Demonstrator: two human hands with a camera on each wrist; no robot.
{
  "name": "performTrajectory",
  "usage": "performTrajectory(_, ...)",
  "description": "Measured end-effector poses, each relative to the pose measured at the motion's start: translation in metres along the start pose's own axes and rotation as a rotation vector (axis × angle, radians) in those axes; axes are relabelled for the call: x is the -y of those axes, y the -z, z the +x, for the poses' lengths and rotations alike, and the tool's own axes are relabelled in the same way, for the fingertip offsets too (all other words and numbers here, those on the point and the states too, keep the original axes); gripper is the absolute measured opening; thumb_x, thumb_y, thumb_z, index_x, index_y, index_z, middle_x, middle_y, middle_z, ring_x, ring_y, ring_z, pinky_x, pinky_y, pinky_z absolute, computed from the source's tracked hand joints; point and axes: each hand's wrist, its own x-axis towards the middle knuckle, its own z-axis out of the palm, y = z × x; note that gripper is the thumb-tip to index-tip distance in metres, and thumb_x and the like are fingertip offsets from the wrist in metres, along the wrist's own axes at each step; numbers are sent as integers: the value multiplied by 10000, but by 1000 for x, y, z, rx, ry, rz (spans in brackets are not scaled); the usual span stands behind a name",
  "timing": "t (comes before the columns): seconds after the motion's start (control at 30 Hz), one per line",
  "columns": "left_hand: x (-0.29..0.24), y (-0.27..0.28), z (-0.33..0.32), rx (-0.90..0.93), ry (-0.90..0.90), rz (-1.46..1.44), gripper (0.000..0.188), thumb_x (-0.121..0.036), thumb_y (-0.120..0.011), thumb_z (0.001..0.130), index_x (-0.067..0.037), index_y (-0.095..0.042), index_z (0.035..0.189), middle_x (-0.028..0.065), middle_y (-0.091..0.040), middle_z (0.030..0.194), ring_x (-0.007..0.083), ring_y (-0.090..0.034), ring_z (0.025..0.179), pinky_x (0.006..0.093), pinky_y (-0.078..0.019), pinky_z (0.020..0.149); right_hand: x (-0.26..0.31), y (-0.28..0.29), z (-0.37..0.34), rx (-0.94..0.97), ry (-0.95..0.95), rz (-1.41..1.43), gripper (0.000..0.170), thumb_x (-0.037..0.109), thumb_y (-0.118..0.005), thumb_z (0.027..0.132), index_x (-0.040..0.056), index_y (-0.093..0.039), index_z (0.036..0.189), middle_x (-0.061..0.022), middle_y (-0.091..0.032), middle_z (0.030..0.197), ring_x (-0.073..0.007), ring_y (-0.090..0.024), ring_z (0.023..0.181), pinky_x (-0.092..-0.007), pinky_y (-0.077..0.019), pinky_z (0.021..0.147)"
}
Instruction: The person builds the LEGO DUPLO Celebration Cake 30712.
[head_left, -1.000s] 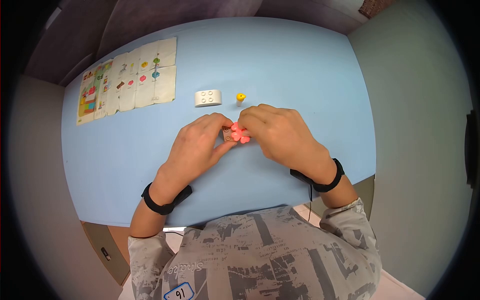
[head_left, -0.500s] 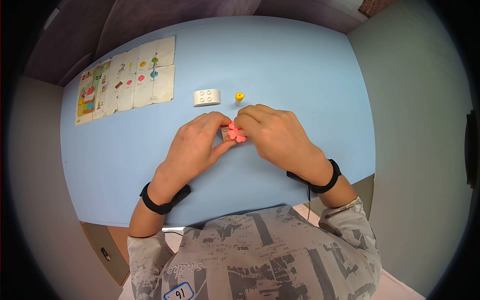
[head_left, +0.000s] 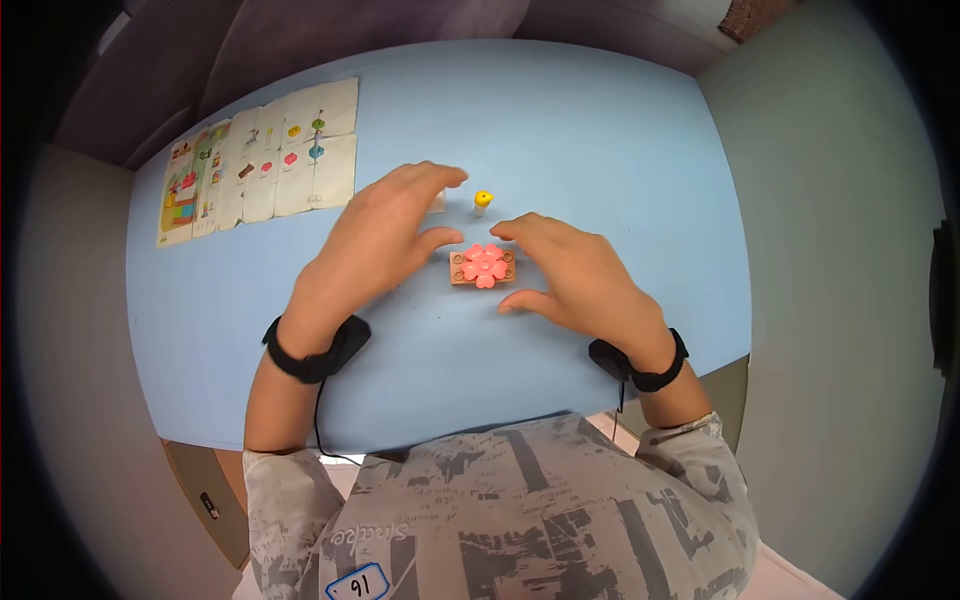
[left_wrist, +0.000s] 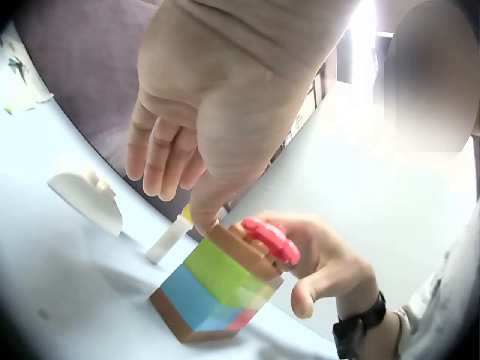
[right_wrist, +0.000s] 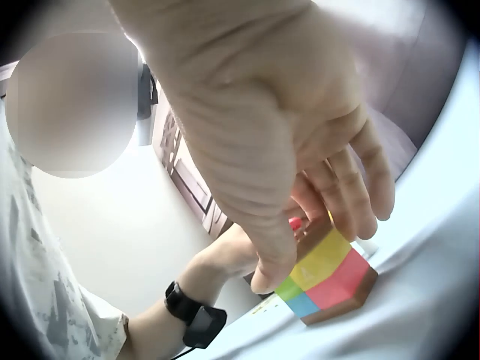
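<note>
A pink flower piece (head_left: 485,266) sits on the middle of a brown studded brick (head_left: 456,272). In the left wrist view that brick tops a stack with green (left_wrist: 217,262), blue (left_wrist: 191,298) and brown layers; yellow (right_wrist: 324,260) and pink (right_wrist: 339,283) bricks show from the right. My left hand (head_left: 368,235), fingers spread and holding nothing, hovers left of the stack and partly covers the white block (head_left: 437,203). My right hand (head_left: 590,280) is spread beside the stack's right side, thumb and fingers apart, gripping nothing.
Behind the stack stands a small piece with a yellow top (head_left: 483,199) and a whitish stem. A creased picture sheet (head_left: 262,160) lies at the table's far left. The blue table's (head_left: 560,110) near edge runs in front of the torso.
Both hands have let go of the stack and opened. The left hand moved away to the left and back, the right slightly to the right, uncovering the whole flower piece.
</note>
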Motion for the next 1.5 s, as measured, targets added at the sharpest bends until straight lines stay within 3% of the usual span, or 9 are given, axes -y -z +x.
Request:
performTrajectory(0.07,4,-21,16,-45,-58,-23,455,-93,-836,884,-43,-695,1313,169,-750,1264,385,-707,1149,471,-572,949,-4,-12,1,58,-15,11,408,296,-868,887,54,-649,1132,-101,-710,1001,-329,-716,922,-453,-580,745)
performTrajectory(0.27,12,-35,35,59,-22,-23,281,-124,-808,926,-10,-755,1177,174,-794,995,377,-755,892,459,-600,834,-8,-12,8,156,-105,-39,352,301,-844,919,42,-657,1068,-122,-713,943,-361,-720,902,-475,-568,739)
performTrajectory(0.4,22,-3,23,-147,66,-81,281,-113,-784,985,-20,-770,1250,125,-812,974,250,-748,812,349,-605,793,-11,-2,9,160,-167,-19,281,244,-834,920,41,-670,1024,-126,-720,948,-362,-719,896,-479,-564,739)
performTrajectory(0.5,35,8,10,-130,162,-45,284,-122,-792,984,-17,-768,1247,126,-818,998,240,-753,835,350,-603,797,-18,-1,10,118,-194,-22,270,205,-843,899,35,-668,1017,-136,-725,947,-374,-716,881,-482,-557,735)
performTrajectory(0.83,47,-6,1,-189,47,72,277,-81,-784,977,-12,-768,1245,180,-812,1060,313,-769,875,381,-620,810,-32,9,29,113,-275,-129,292,168,-860,872,3,-675,1026,-167,-736,959,-402,-707,868,-490,-546,737)
performTrajectory(1.13,43,-7,2,-149,102,83,271,-84,-805,959,-14,-776,1220,175,-813,1035,313,-780,868,391,-620,807,-36,7,41,110,-286,-145,311,189,-864,872,9,-683,1049,-174,-741,988,-398,-705,910,-490,-544,767)
performTrajectory(1.3,38,-6,-1,-143,179,75,504,-142,-873,908,-68,-702,1376,150,-798,1200,314,-771,1003,408,-622,887,-40,9,49,109,-274,-149,384,230,-895,853,12,-699,1101,-166,-763,1037,-387,-727,973,-487,-569,800)
performTrajectory(1.4,39,-9,-6,-128,211,74,661,-163,-908,872,-109,-636,1472,153,-779,1277,336,-757,1077,431,-619,941,-44,9,43,-9,-275,-93,452,275,-912,849,29,-719,1174,-138,-785,1098,-350,-738,1055,-467,-586,855)
performTrajectory(1.5,39,-8,-7,-58,274,101,735,-165,-924,852,-130,-604,1512,177,-772,1283,361,-753,1095,449,-613,969,-45,17,44,94,-336,-112,495,299,-908,862,43,-723,1242,-115,-793,1166,-321,-738,1119,-447,-594,904)
